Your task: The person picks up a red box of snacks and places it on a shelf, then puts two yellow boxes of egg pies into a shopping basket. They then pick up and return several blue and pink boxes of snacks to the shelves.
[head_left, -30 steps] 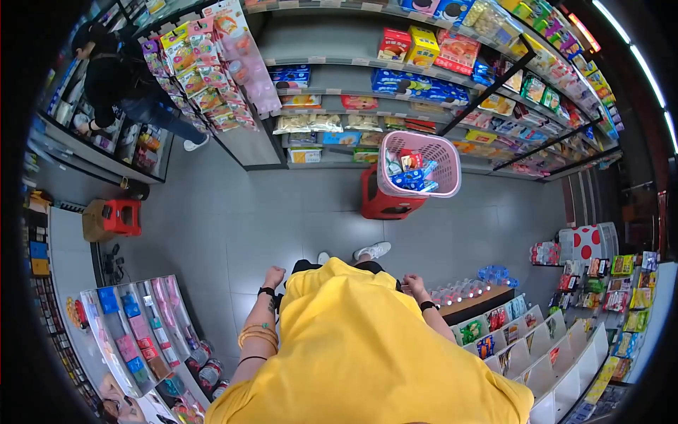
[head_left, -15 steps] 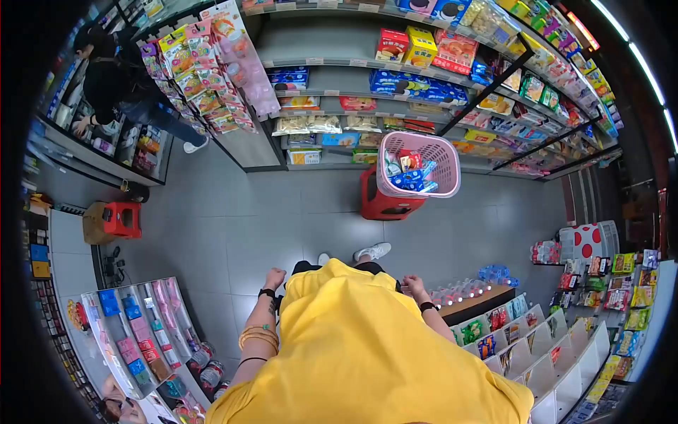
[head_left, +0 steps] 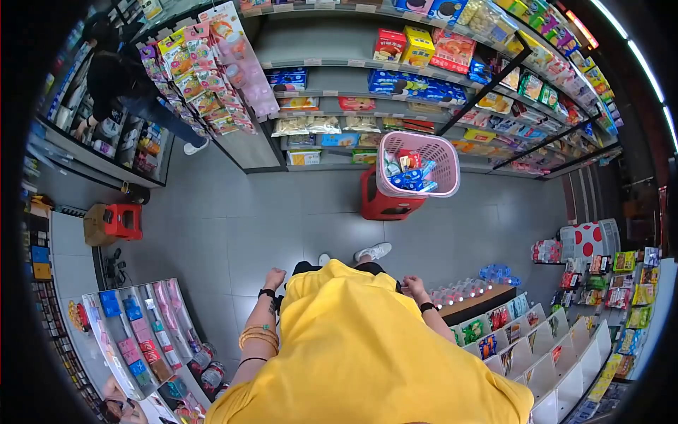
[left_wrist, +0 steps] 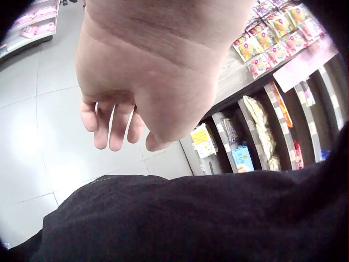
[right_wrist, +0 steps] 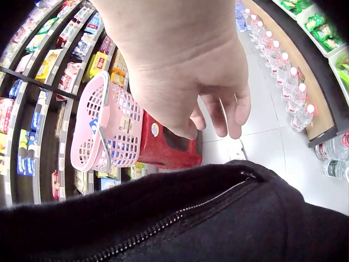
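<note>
My left hand (head_left: pixel 275 278) hangs beside the body with loosely bent fingers and nothing in them; the left wrist view shows its fingers (left_wrist: pixel 115 131) dangling above the floor, by the dark trousers (left_wrist: pixel 180 218). On the other side my right hand (head_left: pixel 414 286) hangs the same way, holding nothing, its fingers (right_wrist: pixel 218 117) relaxed near the trousers. Ahead, a pink basket (head_left: pixel 443 152) sits on a red stool (head_left: pixel 387 206). Inside it lie blue packets (head_left: pixel 407 179) and a red packet (head_left: pixel 409 160).
Snack shelves (head_left: pixel 318 46) span the far side, with hanging candy bags (head_left: pixel 201 71) at their left. Water bottles (head_left: pixel 459 291) and white divided bins (head_left: pixel 540 353) stand at right. A display rack (head_left: pixel 134 332) and another red stool (head_left: pixel 123 220) are at left. A person (head_left: pixel 116 85) bends over shelves, upper left.
Both my hands and the basket stay where they were. The person at the upper left shifts a little, with head and arm moving over the shelves.
</note>
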A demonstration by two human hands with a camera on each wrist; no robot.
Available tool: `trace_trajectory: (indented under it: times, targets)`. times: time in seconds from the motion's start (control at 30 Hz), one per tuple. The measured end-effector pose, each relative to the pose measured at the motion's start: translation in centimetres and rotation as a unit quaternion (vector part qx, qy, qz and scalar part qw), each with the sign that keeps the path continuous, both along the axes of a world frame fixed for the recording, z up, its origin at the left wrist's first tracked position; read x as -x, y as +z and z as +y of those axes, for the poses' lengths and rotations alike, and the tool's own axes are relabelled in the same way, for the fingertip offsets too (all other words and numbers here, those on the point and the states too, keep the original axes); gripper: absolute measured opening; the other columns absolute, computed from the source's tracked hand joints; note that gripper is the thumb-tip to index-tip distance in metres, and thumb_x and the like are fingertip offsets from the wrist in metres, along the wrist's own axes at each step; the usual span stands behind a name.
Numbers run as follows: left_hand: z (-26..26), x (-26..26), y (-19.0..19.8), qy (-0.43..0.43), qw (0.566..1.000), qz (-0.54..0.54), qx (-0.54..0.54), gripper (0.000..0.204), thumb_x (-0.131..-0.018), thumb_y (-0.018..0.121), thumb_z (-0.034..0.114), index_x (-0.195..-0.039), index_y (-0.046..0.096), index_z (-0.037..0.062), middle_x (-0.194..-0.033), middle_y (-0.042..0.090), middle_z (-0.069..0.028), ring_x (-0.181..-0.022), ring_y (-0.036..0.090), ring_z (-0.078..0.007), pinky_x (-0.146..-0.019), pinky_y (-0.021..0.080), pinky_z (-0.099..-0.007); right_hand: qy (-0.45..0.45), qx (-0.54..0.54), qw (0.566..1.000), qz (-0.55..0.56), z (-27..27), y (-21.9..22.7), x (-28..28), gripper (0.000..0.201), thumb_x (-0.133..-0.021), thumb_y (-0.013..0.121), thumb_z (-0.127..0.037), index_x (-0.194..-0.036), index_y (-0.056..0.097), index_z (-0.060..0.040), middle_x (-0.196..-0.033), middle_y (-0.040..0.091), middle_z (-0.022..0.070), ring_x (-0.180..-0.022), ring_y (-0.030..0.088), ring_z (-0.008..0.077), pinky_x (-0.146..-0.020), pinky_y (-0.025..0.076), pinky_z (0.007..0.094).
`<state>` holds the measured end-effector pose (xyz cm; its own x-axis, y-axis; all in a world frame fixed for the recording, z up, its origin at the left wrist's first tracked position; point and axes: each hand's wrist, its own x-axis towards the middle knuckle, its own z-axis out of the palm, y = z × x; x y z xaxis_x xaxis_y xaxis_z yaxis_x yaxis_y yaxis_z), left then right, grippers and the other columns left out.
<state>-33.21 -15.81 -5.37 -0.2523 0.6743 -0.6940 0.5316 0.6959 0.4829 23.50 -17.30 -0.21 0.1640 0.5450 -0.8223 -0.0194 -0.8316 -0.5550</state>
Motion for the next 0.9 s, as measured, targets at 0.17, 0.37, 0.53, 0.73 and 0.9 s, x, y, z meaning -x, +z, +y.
trace_trajectory:
  times: [0.17, 0.37, 0.53, 0.73, 0.9]
  targets:
    - [-0.2, 0.0, -1.0, 0.022, 0.999, -0.034, 0.034, 0.037, -0.074, 0.061, 0.029, -0.095, 0.064, -0.0008, -0.095, 0.066, -0.0204, -0.095, 0.062, -0.0337, -0.084, 0.048, -0.038, 0.003, 0.015, 1.0, 0.022, -0.4, -0.6, -0.6, 0.03, -0.085, 0.059, -0.017, -0.11, 0.052, -0.0016, -0.084, 0.061, 0.0116, -0.065, 0.063, 0.022, -0.056, 0.052, 0.0325]
    - [-0.6, 0.5, -2.1, 0.004, 0.999, -0.042, 0.022, 0.039, -0.075, 0.061, 0.031, -0.097, 0.063, -0.001, -0.097, 0.066, -0.0208, -0.097, 0.061, -0.0335, -0.085, 0.047, -0.0375, 0.011, 0.009, 1.0, -0.005, -0.7, -0.1, -0.4, 0.029, -0.086, 0.059, -0.018, -0.109, 0.052, -0.0026, -0.086, 0.062, 0.0117, -0.064, 0.063, 0.0226, -0.051, 0.05, 0.0318]
    - [-0.7, 0.2, -1.9, 0.009, 1.0, -0.015, 0.003, 0.041, -0.075, 0.062, 0.031, -0.098, 0.063, -0.0023, -0.099, 0.066, -0.0212, -0.099, 0.061, -0.0333, -0.086, 0.047, -0.0372, 0.017, 0.015, 1.0, -0.021, -0.8, 0.6, -0.1, 0.028, -0.085, 0.059, -0.018, -0.108, 0.054, -0.0029, -0.085, 0.062, 0.0106, -0.065, 0.063, 0.0217, -0.053, 0.051, 0.0312]
    - [-0.3, -0.6, 0.6, 0.022, 0.999, -0.024, -0.003, 0.04, -0.075, 0.062, 0.031, -0.096, 0.063, -0.0033, -0.096, 0.066, -0.0214, -0.097, 0.062, -0.0337, -0.085, 0.048, -0.0376, 0.013, 0.01, 1.0, -0.02, -1.3, 0.1, -0.2, 0.029, -0.084, 0.061, -0.019, -0.108, 0.055, -0.003, -0.084, 0.063, 0.0096, -0.066, 0.063, 0.0202, -0.054, 0.051, 0.0305]
    - [-0.5, -0.1, -1.3, 0.02, 0.999, -0.034, -0.007, 0.039, -0.076, 0.062, 0.031, -0.095, 0.064, -0.0026, -0.095, 0.066, -0.021, -0.096, 0.062, -0.0343, -0.084, 0.048, -0.0383, 0.0, 0.01, 1.0, -0.012, -1.5, 0.2, -0.1, 0.028, -0.084, 0.061, -0.019, -0.106, 0.056, -0.0035, -0.085, 0.063, 0.0097, -0.065, 0.063, 0.0192, -0.054, 0.051, 0.0301]
